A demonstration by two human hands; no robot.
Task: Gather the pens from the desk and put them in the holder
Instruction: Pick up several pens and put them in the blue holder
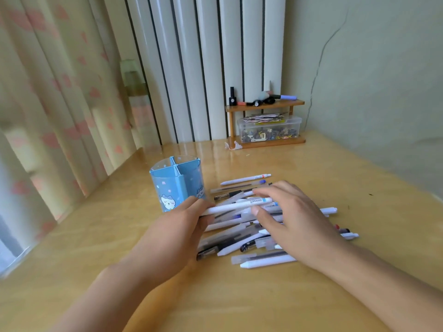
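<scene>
A heap of several pens (247, 236), mostly white and clear with a few dark ones, lies on the wooden desk (239, 303). A blue pen holder (178, 183) with four compartments and a cat print stands upright just left of the heap, with nothing in it. My left hand (182, 224) grips the left ends of a few pens from the heap. My right hand (292, 212) lies over the heap, thumb and fingers pinching a long white pen (237, 206) whose left end reaches my left hand.
A small wooden shelf (265, 105) stands at the back of the desk, with small bottles on top and a clear box of trinkets (269, 129) under it. A radiator is behind, a curtain at the left, a wall at the right.
</scene>
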